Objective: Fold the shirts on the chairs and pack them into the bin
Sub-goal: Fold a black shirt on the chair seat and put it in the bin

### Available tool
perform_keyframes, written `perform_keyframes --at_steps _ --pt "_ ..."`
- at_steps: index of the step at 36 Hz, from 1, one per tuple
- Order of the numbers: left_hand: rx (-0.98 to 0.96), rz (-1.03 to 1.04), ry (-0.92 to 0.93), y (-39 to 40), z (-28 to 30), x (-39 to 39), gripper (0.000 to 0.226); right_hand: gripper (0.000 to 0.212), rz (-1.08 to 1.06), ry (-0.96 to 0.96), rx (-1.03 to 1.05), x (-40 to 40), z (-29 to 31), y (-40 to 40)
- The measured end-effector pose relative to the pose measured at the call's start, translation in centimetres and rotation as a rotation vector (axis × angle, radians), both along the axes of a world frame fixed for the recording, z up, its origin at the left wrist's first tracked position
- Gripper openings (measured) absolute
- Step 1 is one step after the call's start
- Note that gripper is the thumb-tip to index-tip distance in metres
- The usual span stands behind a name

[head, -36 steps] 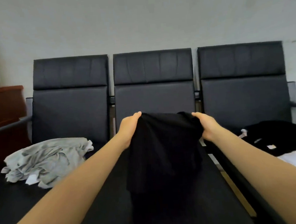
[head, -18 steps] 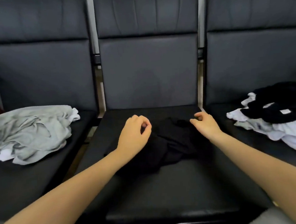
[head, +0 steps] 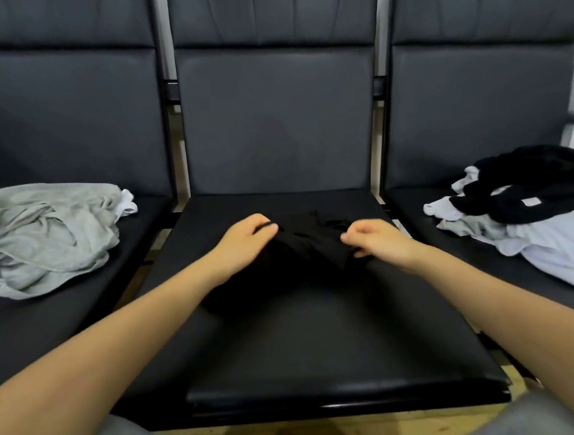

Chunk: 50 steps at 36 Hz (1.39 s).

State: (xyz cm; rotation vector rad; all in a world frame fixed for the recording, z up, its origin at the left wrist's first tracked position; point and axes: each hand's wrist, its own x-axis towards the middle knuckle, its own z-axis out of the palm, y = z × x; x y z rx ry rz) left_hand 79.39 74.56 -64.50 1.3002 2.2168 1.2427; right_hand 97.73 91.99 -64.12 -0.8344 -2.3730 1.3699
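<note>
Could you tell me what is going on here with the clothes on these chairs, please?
A person is working on a black shirt lying bunched on the middle chair. The left hand and right hand both grip its cloth. A grey pile waits on the left chair, and a black and white pile on the right. No bin is in view.

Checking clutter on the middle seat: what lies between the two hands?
Head view: only the crumpled black shirt lies between the left hand and the right hand, bunched on the middle chair seat. Both hands touch it.
</note>
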Motion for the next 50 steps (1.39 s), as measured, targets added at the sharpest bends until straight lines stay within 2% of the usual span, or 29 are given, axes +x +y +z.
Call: perform_keyframes --at_steps 3,5,8,12,14,16,18,20,22,25,28,31,33,37,39,42,44,45,47,50 --pt "0.125 0.107 -0.300 -0.5 1.7 -0.1 0.027 0.018 -0.134 0.386 -0.574 0.1 2.0 -0.3" --pt "0.222 0.176 -0.525 -0.6 3.0 0.1 0.027 0.020 -0.155 0.494 -0.800 0.3 3.2 -0.4" --pt "0.312 0.223 -0.788 -0.8 4.9 0.3 0.028 0.028 -0.214 0.518 -0.897 0.3 4.5 -0.1" --pt "0.359 0.250 -0.806 -0.9 5.3 -0.6 0.026 0.034 -0.240 0.608 -1.018 -0.5 4.6 0.8" --pt "0.300 0.336 -0.580 -0.4 4.0 -1.7 0.029 0.031 -0.294 0.573 -0.951 -1.1 3.7 1.0" --pt "0.177 0.439 -0.222 -0.3 2.0 -2.7 0.023 0.028 -0.374 0.474 -0.839 -1.7 2.1 1.2" --pt "0.118 0.465 0.026 -0.5 0.5 -2.9 0.011 0.023 -0.427 0.315 -0.680 -1.8 0.6 1.2" --pt "0.100 0.416 0.227 -1.0 -0.1 -2.5 0.008 0.020 -0.391 0.079 -0.438 -1.3 -0.3 0.9" --pt "0.041 0.350 0.408 -1.4 -0.2 -1.7 0.019 0.027 -0.284 -0.135 -0.180 -0.7 -0.7 0.5" --pt "-0.097 0.288 0.586 -1.8 0.0 -0.4 0.042 0.045 -0.154 -0.305 0.076 -0.3 -0.4 0.1" --pt "-0.273 0.230 0.612 -2.2 -0.1 0.7 0.055 0.055 -0.044 -0.474 0.211 0.0 0.2 -0.8" --pt "-0.465 0.192 0.664 -2.6 -0.6 1.8 0.061 0.058 0.068 -0.578 0.192 0.7 0.5 -1.9" --pt "-0.494 0.161 0.627 -2.7 -1.1 2.2 0.061 0.058 0.114 -0.608 0.204 1.2 0.5 -2.4" --pt "-0.369 0.000 0.322 -2.9 -1.2 2.3 0.048 0.053 0.118 -0.593 0.222 1.7 0.4 -3.2" --pt "-0.274 -0.029 0.207 -3.2 -1.1 2.6 0.036 0.061 0.088 -0.603 0.296 2.0 0.5 -3.7" --pt "-0.084 0.023 -0.150 -3.7 -0.8 3.0 0.029 0.069 0.053 -0.637 0.451 2.4 0.2 -4.3" --pt "-0.001 0.084 -0.283 -3.8 -0.6 2.8 0.031 0.057 0.054 -0.625 0.456 2.6 0.0 -4.4" --pt "0.020 0.111 -0.269 -3.9 -0.4 2.6 0.029 0.045 0.063 -0.609 0.446 2.6 -0.3 -4.2" --pt "0.000 0.161 -0.108 -4.3 -0.1 2.5 0.028 0.027 0.082 -0.553 0.444 2.8 -0.6 -4.1" --pt "-0.023 0.162 0.088 -5.0 -0.1 2.6 0.022 0.023 0.071 -0.466 0.478 2.9 -1.1 -3.8"
